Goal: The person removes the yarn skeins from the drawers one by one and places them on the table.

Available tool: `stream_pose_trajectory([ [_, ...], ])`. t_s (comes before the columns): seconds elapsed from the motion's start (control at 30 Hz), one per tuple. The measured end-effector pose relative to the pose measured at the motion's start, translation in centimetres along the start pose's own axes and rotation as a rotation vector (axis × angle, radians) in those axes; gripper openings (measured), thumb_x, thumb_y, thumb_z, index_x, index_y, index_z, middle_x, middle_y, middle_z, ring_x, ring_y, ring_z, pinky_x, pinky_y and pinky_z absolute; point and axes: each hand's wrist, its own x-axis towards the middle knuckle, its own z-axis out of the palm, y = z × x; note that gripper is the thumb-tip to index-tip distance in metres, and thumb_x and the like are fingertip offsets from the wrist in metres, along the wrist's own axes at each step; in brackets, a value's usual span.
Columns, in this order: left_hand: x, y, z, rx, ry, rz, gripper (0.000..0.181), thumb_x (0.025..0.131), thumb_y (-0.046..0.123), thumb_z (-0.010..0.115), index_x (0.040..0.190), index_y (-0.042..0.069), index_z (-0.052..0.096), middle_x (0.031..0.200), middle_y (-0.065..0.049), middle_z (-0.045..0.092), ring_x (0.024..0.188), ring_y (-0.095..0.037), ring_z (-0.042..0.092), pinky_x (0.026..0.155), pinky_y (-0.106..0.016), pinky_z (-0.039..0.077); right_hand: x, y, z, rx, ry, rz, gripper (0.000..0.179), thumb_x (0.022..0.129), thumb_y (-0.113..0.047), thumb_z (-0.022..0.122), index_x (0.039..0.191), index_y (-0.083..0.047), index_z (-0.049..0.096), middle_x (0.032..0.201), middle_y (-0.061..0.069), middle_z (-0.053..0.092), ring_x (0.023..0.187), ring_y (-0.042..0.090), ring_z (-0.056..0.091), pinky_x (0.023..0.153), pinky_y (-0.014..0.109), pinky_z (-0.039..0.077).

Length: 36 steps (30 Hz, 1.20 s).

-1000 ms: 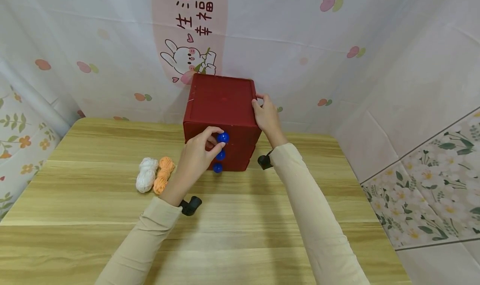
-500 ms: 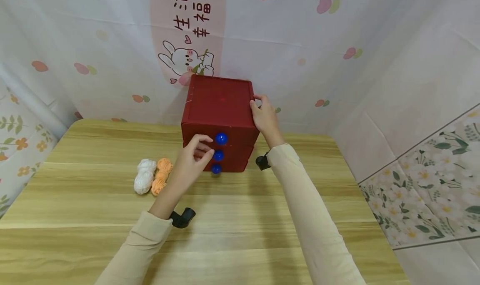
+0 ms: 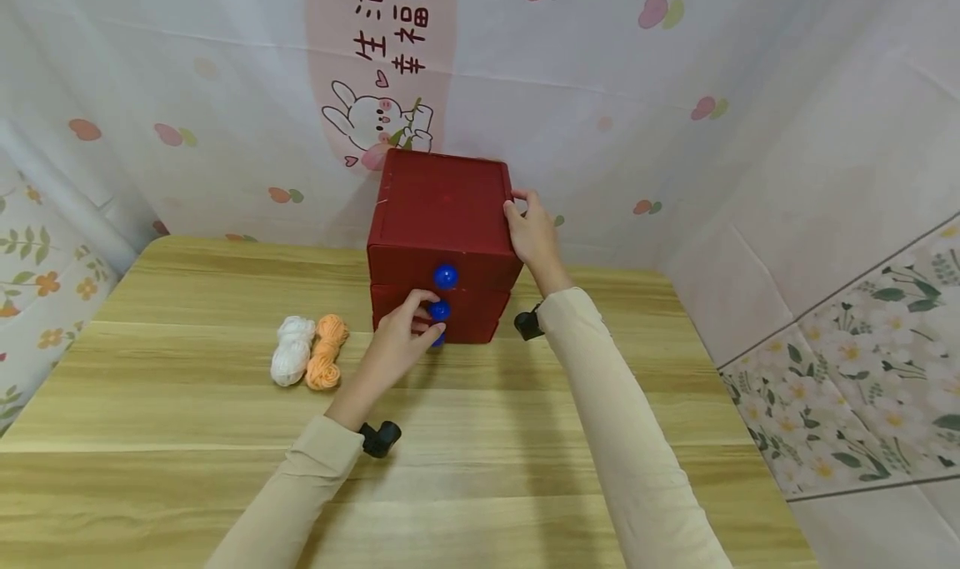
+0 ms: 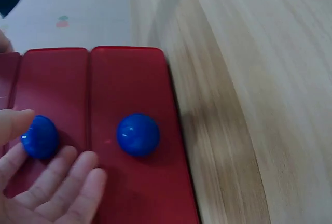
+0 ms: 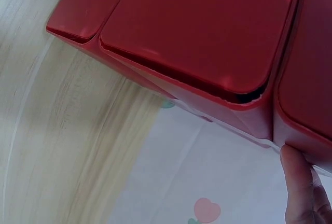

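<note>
A red box of three stacked drawers stands at the back of the table, a round blue knob on each drawer front. My left hand pinches the middle blue knob between thumb and forefinger, the other fingers spread below, as the left wrist view shows. Partly behind the thumb in the head view is the bottom knob. Above the left hand, the top knob is untouched. My right hand rests against the box's upper right side; in the right wrist view a straight finger touches the red wall.
White yarn and orange yarn lie left of the box on the wooden table. A printed curtain hangs close behind the box. Black wrist cameras sit below both hands.
My left hand has let go of the top knob, drawn back left, then moved down to the middle knob. The right hand stays at the box's side. All drawers look shut throughout.
</note>
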Motion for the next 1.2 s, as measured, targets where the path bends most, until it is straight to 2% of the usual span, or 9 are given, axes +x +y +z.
stream_pose_trajectory([
  [0.23, 0.9, -0.1, 0.8, 0.016, 0.078, -0.017, 0.030, 0.086, 0.021, 0.067, 0.109, 0.011, 0.051, 0.091, -0.010, 0.064, 0.079, -0.021, 0.065, 0.069, -0.033, 0.054, 0.0, 0.1, -0.1, 0.009, -0.002, -0.001, 0.044, 0.099, -0.037, 0.036, 0.140, -0.019, 0.036, 0.106, 0.013, 0.059, 0.091, 0.025, 0.057, 0.077, 0.038, 0.047],
  [0.53, 0.7, -0.1, 1.6, 0.033, 0.161, 0.009, 0.025, 0.085, 0.014, 0.068, 0.104, 0.008, 0.053, 0.084, -0.010, 0.064, 0.070, -0.020, 0.062, 0.065, -0.033, 0.053, 0.0, 0.2, -0.2, 0.010, -0.004, -0.001, 0.045, 0.099, -0.037, 0.037, 0.140, -0.019, 0.036, 0.106, 0.013, 0.059, 0.091, 0.025, 0.057, 0.077, 0.037, 0.047],
  [0.97, -0.6, -0.2, 2.3, 0.004, 0.195, 0.013, 0.025, 0.085, 0.014, 0.068, 0.104, 0.009, 0.054, 0.083, -0.008, 0.064, 0.068, -0.017, 0.059, 0.063, -0.027, 0.050, 0.0, 0.1, -0.2, 0.004, -0.008, 0.006, 0.045, 0.099, -0.037, 0.037, 0.140, -0.019, 0.037, 0.106, 0.013, 0.059, 0.092, 0.025, 0.057, 0.078, 0.038, 0.047],
  [1.2, -1.4, 0.1, 2.5, 0.003, 0.197, -0.014, 0.025, 0.085, 0.015, 0.068, 0.105, 0.010, 0.055, 0.083, -0.007, 0.064, 0.068, -0.016, 0.060, 0.064, -0.029, 0.051, 0.1, 0.0, -0.2, 0.018, -0.010, 0.011, 0.044, 0.099, -0.036, 0.037, 0.140, -0.019, 0.037, 0.106, 0.013, 0.059, 0.091, 0.025, 0.058, 0.078, 0.038, 0.047],
])
